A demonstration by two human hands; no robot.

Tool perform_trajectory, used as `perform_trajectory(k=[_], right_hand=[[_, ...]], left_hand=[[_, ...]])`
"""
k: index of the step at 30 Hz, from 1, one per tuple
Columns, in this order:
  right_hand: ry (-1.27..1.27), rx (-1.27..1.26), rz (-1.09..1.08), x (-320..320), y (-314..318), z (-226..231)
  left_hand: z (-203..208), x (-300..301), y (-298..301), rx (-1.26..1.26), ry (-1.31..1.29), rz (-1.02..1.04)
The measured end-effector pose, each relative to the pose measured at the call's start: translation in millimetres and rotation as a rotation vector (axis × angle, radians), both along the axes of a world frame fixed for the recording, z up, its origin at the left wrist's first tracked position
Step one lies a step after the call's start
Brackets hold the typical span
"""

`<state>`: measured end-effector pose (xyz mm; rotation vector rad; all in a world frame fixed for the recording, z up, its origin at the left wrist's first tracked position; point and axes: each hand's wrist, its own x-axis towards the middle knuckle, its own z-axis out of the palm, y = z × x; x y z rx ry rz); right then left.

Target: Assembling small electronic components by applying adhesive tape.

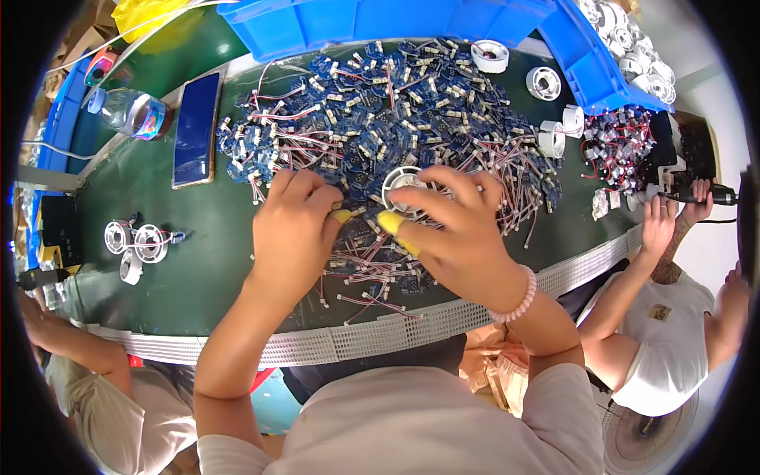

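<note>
My left hand [294,226] is over the near edge of a heap of small blue circuit boards [380,103]. Its thumb, wrapped in yellow, presses against the curled fingers, and what they pinch is hidden. A small pale connector shows just beside that thumb. My right hand [459,226] holds a white round plastic housing [391,184] with spokes, its fingers over the rim and its yellow-wrapped thumb below. Under and around both hands lie short red, white and dark cables [372,265] with white plugs.
Blue bins [380,24] stand at the back; the right one holds white housings [633,47]. A phone [196,131], a bottle [131,112] and joined white rings [150,243] lie left. At right are loose housings [543,83], small wired parts [621,146] and a co-worker's hand [659,226] near a black tool.
</note>
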<state>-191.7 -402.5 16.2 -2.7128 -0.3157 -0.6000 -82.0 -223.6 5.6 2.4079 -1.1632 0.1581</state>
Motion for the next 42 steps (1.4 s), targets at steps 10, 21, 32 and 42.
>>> perform_trajectory(k=[10,21,32,42], right_hand=[[-0.033,0.166,0.123,21,-2,-11],[0.16,0.642,0.1,24,2,-16],[0.065,0.586,0.031,19,13,-17],[0.065,0.662,-0.026,4,29,-15]], left_hand=[[5,-22,14,-0.798,0.621,0.008],[-8,-29,15,-0.783,0.977,0.019],[-12,-27,12,-0.68,0.749,-0.097],[-15,-32,10,-0.637,0.497,-0.113]])
